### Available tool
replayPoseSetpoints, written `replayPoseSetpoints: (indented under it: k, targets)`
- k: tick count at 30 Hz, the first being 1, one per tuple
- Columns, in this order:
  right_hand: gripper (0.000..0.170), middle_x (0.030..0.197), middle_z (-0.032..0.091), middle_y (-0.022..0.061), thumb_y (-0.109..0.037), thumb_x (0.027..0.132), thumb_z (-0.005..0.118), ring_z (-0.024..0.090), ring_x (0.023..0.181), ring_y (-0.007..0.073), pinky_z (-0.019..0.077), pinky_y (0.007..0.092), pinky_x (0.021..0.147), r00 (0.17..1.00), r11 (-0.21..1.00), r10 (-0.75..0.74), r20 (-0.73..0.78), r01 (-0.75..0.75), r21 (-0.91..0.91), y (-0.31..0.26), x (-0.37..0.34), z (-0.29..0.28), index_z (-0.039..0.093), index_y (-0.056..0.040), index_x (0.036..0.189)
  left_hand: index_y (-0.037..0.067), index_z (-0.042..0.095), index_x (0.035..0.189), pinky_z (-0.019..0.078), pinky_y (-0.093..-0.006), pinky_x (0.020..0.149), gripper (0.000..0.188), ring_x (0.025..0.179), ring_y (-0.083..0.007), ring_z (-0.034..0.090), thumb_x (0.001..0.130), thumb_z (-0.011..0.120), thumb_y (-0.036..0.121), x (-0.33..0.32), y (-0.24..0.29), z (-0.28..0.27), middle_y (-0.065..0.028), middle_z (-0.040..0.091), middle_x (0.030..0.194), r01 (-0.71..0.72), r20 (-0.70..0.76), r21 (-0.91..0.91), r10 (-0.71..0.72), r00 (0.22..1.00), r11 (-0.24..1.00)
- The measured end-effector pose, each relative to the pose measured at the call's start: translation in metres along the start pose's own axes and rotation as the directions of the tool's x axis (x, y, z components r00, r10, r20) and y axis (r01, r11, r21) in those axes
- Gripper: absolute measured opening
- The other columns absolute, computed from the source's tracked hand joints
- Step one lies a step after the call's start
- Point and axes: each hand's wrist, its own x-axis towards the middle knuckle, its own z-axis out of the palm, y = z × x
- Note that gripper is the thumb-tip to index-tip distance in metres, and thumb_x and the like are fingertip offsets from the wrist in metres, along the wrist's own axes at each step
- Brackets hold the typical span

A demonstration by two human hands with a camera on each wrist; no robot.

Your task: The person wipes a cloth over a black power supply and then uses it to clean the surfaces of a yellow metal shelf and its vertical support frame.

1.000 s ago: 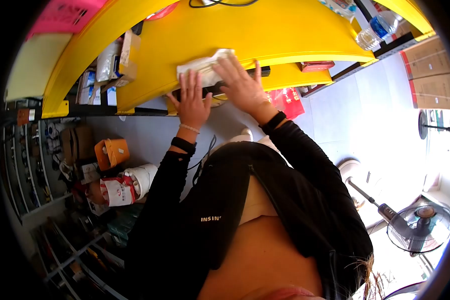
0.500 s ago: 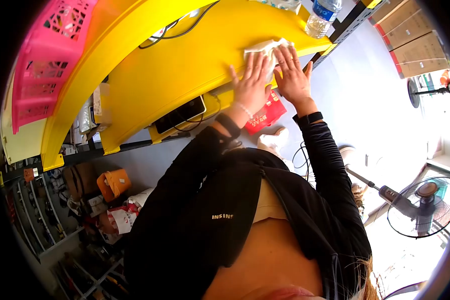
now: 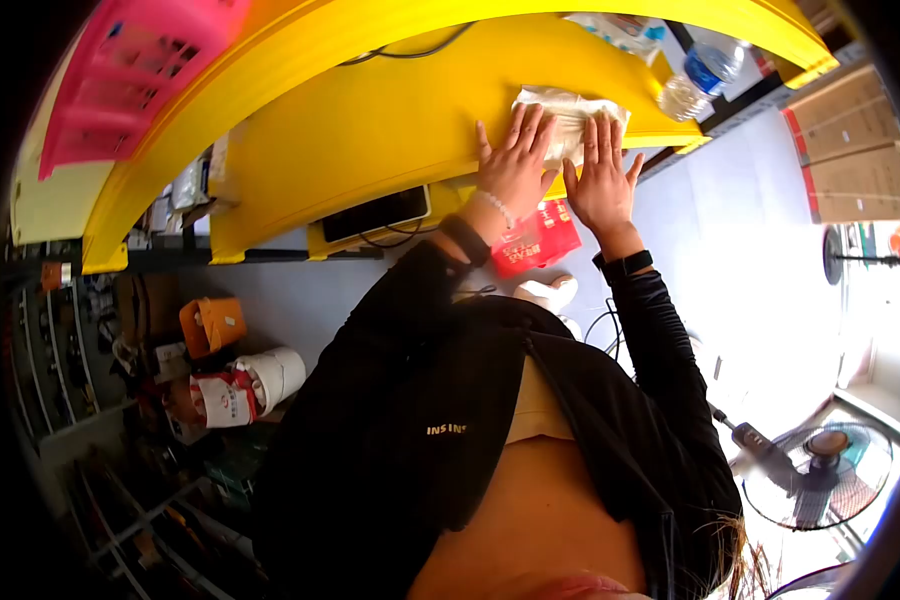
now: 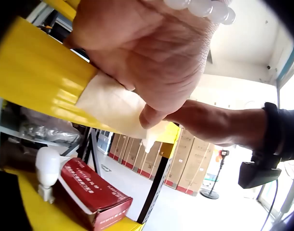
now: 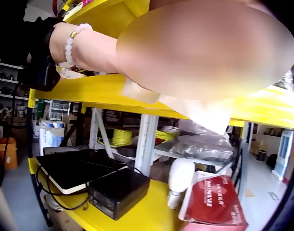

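Observation:
A white cloth (image 3: 567, 118) lies on the yellow shelf (image 3: 390, 130), close to its front edge and right end. My left hand (image 3: 515, 170) rests on the left part of the cloth, fingers straight and a little spread. Beside it, my right hand (image 3: 602, 190) presses the cloth's right part with extended fingers. In the left wrist view the cloth (image 4: 113, 103) droops over the shelf's front edge under my left palm (image 4: 142, 53). A large blurred oval covers the hand area in the right wrist view, with cloth (image 5: 197, 111) hanging below it.
A plastic bottle (image 3: 705, 80) lies near the shelf's right end; a pink basket (image 3: 135, 85) is at the far left. On the lower shelf are a black box (image 5: 119, 191), a white bulb (image 5: 180, 175) and a red box (image 5: 215, 199). A fan (image 3: 820, 475) stands right.
Both hands and the cloth have moved right along the shelf from its middle over the past second. The cloth looks more spread out than half a second ago, and the head view has shifted.

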Motion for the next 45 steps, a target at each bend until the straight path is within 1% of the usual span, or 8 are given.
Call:
replayPoseSetpoints:
  k: [11, 15, 23, 26, 31, 36, 41, 45]
  targets:
    - [0.080, 0.159, 0.018, 0.0117, -0.046, 0.090, 0.054, 0.010, 0.149, 0.0300, 0.0088, 0.0685, 0.109, 0.985, 0.985, -0.165, 0.058, 0.161, 0.064, -0.137, -0.022, 0.031, 0.024, -0.0048, 0.151, 0.018, 0.032, 0.149, 0.0116, -0.0711, 0.108, 0.072, 0.147, -0.0205, 0.019, 0.086, 0.063, 0.036, -0.096, -0.098, -0.048, 0.0011, 0.027, 0.157, 0.157, -0.041, 0.094, -0.154, 0.987, 0.983]
    - [0.081, 0.160, 0.017, 0.0114, -0.048, 0.090, 0.053, 0.010, 0.149, 0.0284, 0.0092, 0.0678, 0.110, 0.972, 0.966, -0.236, 0.012, 0.233, 0.112, -0.175, -0.028, 0.044, 0.024, -0.0052, 0.151, 0.018, 0.030, 0.149, 0.0097, -0.0709, 0.108, 0.075, 0.148, -0.0200, 0.017, 0.085, 0.065, 0.035, -0.122, -0.128, -0.063, 0.0014, 0.024, 0.158, 0.208, -0.029, 0.115, -0.206, 0.978, 0.971]
    - [0.076, 0.160, 0.017, 0.0038, -0.042, 0.089, 0.057, 0.010, 0.149, 0.0215, 0.0123, 0.0703, 0.108, 0.913, 0.918, -0.384, 0.140, 0.363, 0.158, -0.219, -0.039, 0.033, 0.024, -0.0151, 0.153, 0.014, 0.025, 0.151, 0.0147, -0.0737, 0.104, 0.075, 0.148, -0.0249, 0.014, 0.088, 0.061, 0.033, -0.180, -0.160, -0.080, -0.0021, 0.022, 0.159, 0.281, -0.032, 0.280, -0.284, 0.958, 0.918]
    - [0.071, 0.160, 0.018, 0.0000, -0.038, 0.092, 0.056, 0.013, 0.149, 0.0193, 0.0099, 0.0722, 0.107, 0.898, 0.905, -0.415, 0.144, 0.390, 0.173, -0.203, -0.042, 0.033, 0.024, -0.0196, 0.153, 0.014, 0.025, 0.152, 0.0137, -0.0746, 0.103, 0.076, 0.149, -0.0255, 0.013, 0.088, 0.061, 0.031, -0.182, -0.148, -0.071, -0.0034, 0.021, 0.159, 0.295, -0.046, 0.247, -0.293, 0.955, 0.923]
    - [0.067, 0.160, 0.019, -0.0045, -0.032, 0.092, 0.054, 0.013, 0.148, 0.0154, 0.0096, 0.0722, 0.107, 0.948, 0.956, -0.290, 0.134, 0.280, 0.086, -0.153, -0.038, 0.027, 0.026, -0.0227, 0.152, 0.013, 0.024, 0.152, 0.0125, -0.0752, 0.103, 0.077, 0.149, -0.0258, 0.013, 0.087, 0.060, 0.031, -0.138, -0.112, -0.051, -0.0042, 0.020, 0.160, 0.200, 0.010, 0.213, -0.207, 0.978, 0.956]
    - [0.065, 0.160, 0.020, -0.0051, -0.028, 0.092, 0.052, 0.012, 0.149, 0.0138, 0.0039, 0.0718, 0.108, 0.984, 0.986, -0.162, 0.080, 0.157, 0.064, -0.084, -0.028, 0.017, 0.028, -0.0227, 0.152, 0.012, 0.032, 0.149, 0.0065, -0.0715, 0.108, 0.072, 0.148, -0.0189, 0.015, 0.086, 0.061, 0.031, -0.073, -0.048, -0.031, -0.0005, 0.022, 0.159, 0.065, -0.011, 0.084, -0.064, 0.998, 0.994]
    - [0.062, 0.159, 0.021, -0.0052, -0.026, 0.093, 0.049, 0.014, 0.148, 0.0160, 0.0058, 0.0707, 0.109, 0.999, 1.000, -0.024, 0.042, 0.024, -0.011, -0.014, -0.013, 0.007, 0.028, -0.0219, 0.152, 0.011, 0.028, 0.150, 0.0087, -0.0707, 0.109, 0.076, 0.148, -0.0223, 0.016, 0.085, 0.063, 0.028, -0.011, 0.010, 0.004, -0.0046, 0.025, 0.158, -0.017, 0.002, -0.018, 0.017, 1.000, 1.000]
    - [0.062, 0.158, 0.026, -0.0026, -0.019, 0.090, 0.049, 0.017, 0.148, 0.0163, 0.0113, 0.0700, 0.109, 0.998, 0.994, 0.067, 0.009, -0.065, -0.089, 0.036, 0.010, -0.003, 0.031, -0.0202, 0.150, 0.011, 0.027, 0.150, 0.0095, -0.0708, 0.109, 0.082, 0.148, -0.0243, 0.017, 0.083, 0.067, 0.036, 0.042, 0.034, 0.035, -0.0060, 0.026, 0.157, -0.061, -0.054, 0.005, 0.061, 0.997, 0.998]
